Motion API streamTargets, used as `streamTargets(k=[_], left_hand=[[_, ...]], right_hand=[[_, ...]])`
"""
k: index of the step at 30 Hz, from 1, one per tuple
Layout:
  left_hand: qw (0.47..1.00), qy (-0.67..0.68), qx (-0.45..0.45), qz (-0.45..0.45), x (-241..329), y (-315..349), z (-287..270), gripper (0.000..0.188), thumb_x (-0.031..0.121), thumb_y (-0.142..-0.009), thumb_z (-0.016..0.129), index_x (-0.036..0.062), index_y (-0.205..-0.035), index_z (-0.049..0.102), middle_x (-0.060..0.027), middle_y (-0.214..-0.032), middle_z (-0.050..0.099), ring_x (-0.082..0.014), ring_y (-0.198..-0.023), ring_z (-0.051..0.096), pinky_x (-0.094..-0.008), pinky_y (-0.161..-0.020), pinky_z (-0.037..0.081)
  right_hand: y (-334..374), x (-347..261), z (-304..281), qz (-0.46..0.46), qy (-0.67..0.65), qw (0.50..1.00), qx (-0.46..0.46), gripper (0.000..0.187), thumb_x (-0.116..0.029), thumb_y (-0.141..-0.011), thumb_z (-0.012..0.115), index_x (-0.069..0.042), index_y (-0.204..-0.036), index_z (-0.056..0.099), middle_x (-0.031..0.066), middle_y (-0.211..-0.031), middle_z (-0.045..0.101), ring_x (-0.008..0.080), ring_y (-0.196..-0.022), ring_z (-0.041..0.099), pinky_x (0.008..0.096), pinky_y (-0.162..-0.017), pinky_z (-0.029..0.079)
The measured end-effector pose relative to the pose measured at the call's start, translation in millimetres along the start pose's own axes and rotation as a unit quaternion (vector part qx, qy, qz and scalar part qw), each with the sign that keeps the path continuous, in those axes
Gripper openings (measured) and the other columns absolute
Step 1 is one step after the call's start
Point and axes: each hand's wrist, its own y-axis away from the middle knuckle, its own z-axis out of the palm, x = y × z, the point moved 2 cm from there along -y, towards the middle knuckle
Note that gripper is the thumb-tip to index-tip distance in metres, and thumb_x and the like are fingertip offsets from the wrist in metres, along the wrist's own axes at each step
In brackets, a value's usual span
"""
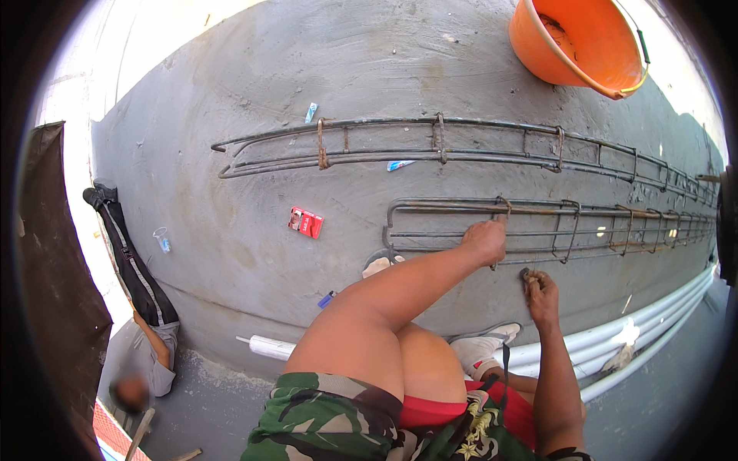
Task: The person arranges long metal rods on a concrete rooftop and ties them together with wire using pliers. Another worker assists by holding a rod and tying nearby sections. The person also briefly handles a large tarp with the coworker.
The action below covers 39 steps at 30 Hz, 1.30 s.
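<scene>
In front of me a rebar cage (569, 230) lies on the grey concrete, its long bars running off to the right. My left hand (486, 240) is closed at the stirrup (504, 204) near the cage's left end, its fingertips partly hidden. Just below the cage, my right hand (542, 296) is closed, with a small dark object (525, 274) at its fingertips; its kind cannot be made out. A second rebar cage (384, 156) lies farther away, roughly parallel to the first.
An orange bucket (538, 54) stands at the far right. White pipes (607, 349) lie by my feet. A red packet (306, 223), a blue lighter (327, 299) and a clear plastic cup (161, 240) lie on the floor. Another person (142, 284) is at the left.
</scene>
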Motion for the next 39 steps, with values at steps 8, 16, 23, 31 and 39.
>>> streamTargets(k=[8, 16, 23, 31, 39], left_hand=[[0.999, 0.033, 0.022, -0.020, -3, -2, 8, 0.032, 0.014, -0.084, 0.048, -0.0039, -0.111, 0.050, -0.0253, -0.098, 0.064, -0.0389, -0.095, 0.062, -0.0476, -0.083, 0.048], [1.000, 0.008, 0.027, -0.004, -9, -13, 7, 0.032, 0.027, -0.089, 0.053, -0.0026, -0.100, 0.054, -0.0254, -0.091, 0.064, -0.0418, -0.093, 0.060, -0.0482, -0.079, 0.046], [0.999, -0.003, 0.040, 0.034, -15, -21, 11, 0.030, 0.028, -0.089, 0.055, -0.0016, -0.084, 0.058, -0.0195, -0.075, 0.064, -0.0361, -0.077, 0.062, -0.0439, -0.070, 0.045], [0.996, 0.006, 0.086, 0.033, -9, -14, 8, 0.029, 0.027, -0.088, 0.056, -0.0009, -0.095, 0.056, -0.0193, -0.073, 0.062, -0.0351, -0.074, 0.062, -0.0416, -0.070, 0.046], [0.990, -0.045, 0.067, 0.115, 4, -6, 5, 0.038, 0.021, -0.086, 0.059, 0.0045, -0.114, 0.040, -0.0217, -0.071, 0.057, -0.0414, -0.073, 0.059, -0.0463, -0.066, 0.044]], right_hand=[[-7, -2, 13, -0.070, 0.197, 0.978, -0.002, 0.024, -0.007, -0.083, 0.051, 0.000, -0.100, 0.067, 0.0173, -0.088, 0.067, 0.0272, -0.076, 0.064, 0.0358, -0.070, 0.049], [-24, -15, 30, -0.036, 0.150, 0.987, 0.053, 0.023, -0.009, -0.077, 0.054, 0.002, -0.091, 0.068, 0.0276, -0.088, 0.064, 0.0397, -0.087, 0.063, 0.0423, -0.080, 0.048], [-18, -29, 28, 0.003, 0.052, 0.995, 0.086, 0.020, -0.011, -0.078, 0.054, 0.002, -0.086, 0.066, 0.0275, -0.086, 0.064, 0.0409, -0.086, 0.063, 0.0445, -0.078, 0.049], [-37, -51, 26, -0.009, 0.206, 0.975, 0.079, 0.019, -0.006, -0.080, 0.052, 0.004, -0.090, 0.064, 0.0270, -0.086, 0.064, 0.0390, -0.082, 0.064, 0.0444, -0.067, 0.051], [-54, -51, 70, 0.199, -0.430, 0.878, -0.073, 0.014, -0.003, -0.089, 0.042, -0.004, -0.096, 0.054, 0.0065, -0.073, 0.050, 0.0129, -0.054, 0.044, 0.0283, -0.038, 0.030]])
